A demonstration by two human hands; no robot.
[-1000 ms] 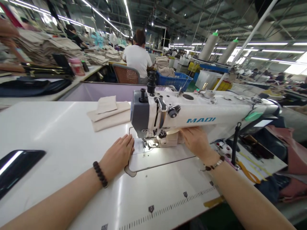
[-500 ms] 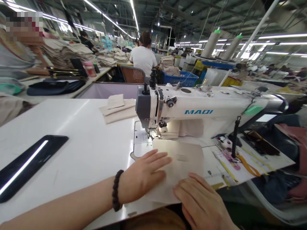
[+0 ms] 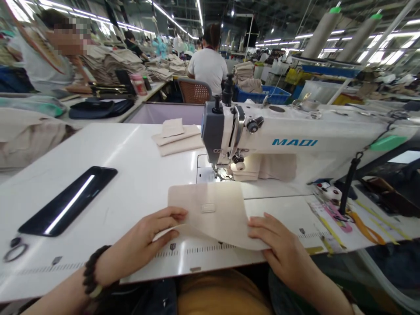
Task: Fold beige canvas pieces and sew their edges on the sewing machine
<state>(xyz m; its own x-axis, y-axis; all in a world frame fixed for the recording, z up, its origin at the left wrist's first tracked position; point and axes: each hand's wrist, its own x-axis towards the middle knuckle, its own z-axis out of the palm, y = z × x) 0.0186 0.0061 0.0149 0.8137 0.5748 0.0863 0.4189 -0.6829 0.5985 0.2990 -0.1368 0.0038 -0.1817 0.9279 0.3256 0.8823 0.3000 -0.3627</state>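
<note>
A beige fabric piece [image 3: 216, 197] with a small rectangular patch lies in front of the sewing machine [image 3: 262, 135], its near edge lifted and curved off the table. My left hand [image 3: 154, 236], a dark bead bracelet at its wrist, pinches the left near corner between thumb and fingers. On the opposite side my right hand [image 3: 278, 240] grips the right edge, fingers on top and thumb partly hidden beneath. The needle and presser foot [image 3: 225, 170] stand just beyond the far edge, apart from the fabric.
Folded beige pieces [image 3: 179, 135] lie left of the machine head, and more fabric [image 3: 275, 166] sits behind its needle area. A black phone-like slab [image 3: 68, 201] rests on the white table [image 3: 138, 175]. Thread cones [image 3: 321, 33] stand behind; a person in white [image 3: 208, 65] sits ahead.
The fabric has shifted left and turned, its near edge now raised. My left hand has gone from lying flat on it to pinching its left corner; the right hand holds the right edge. The view has shifted.
</note>
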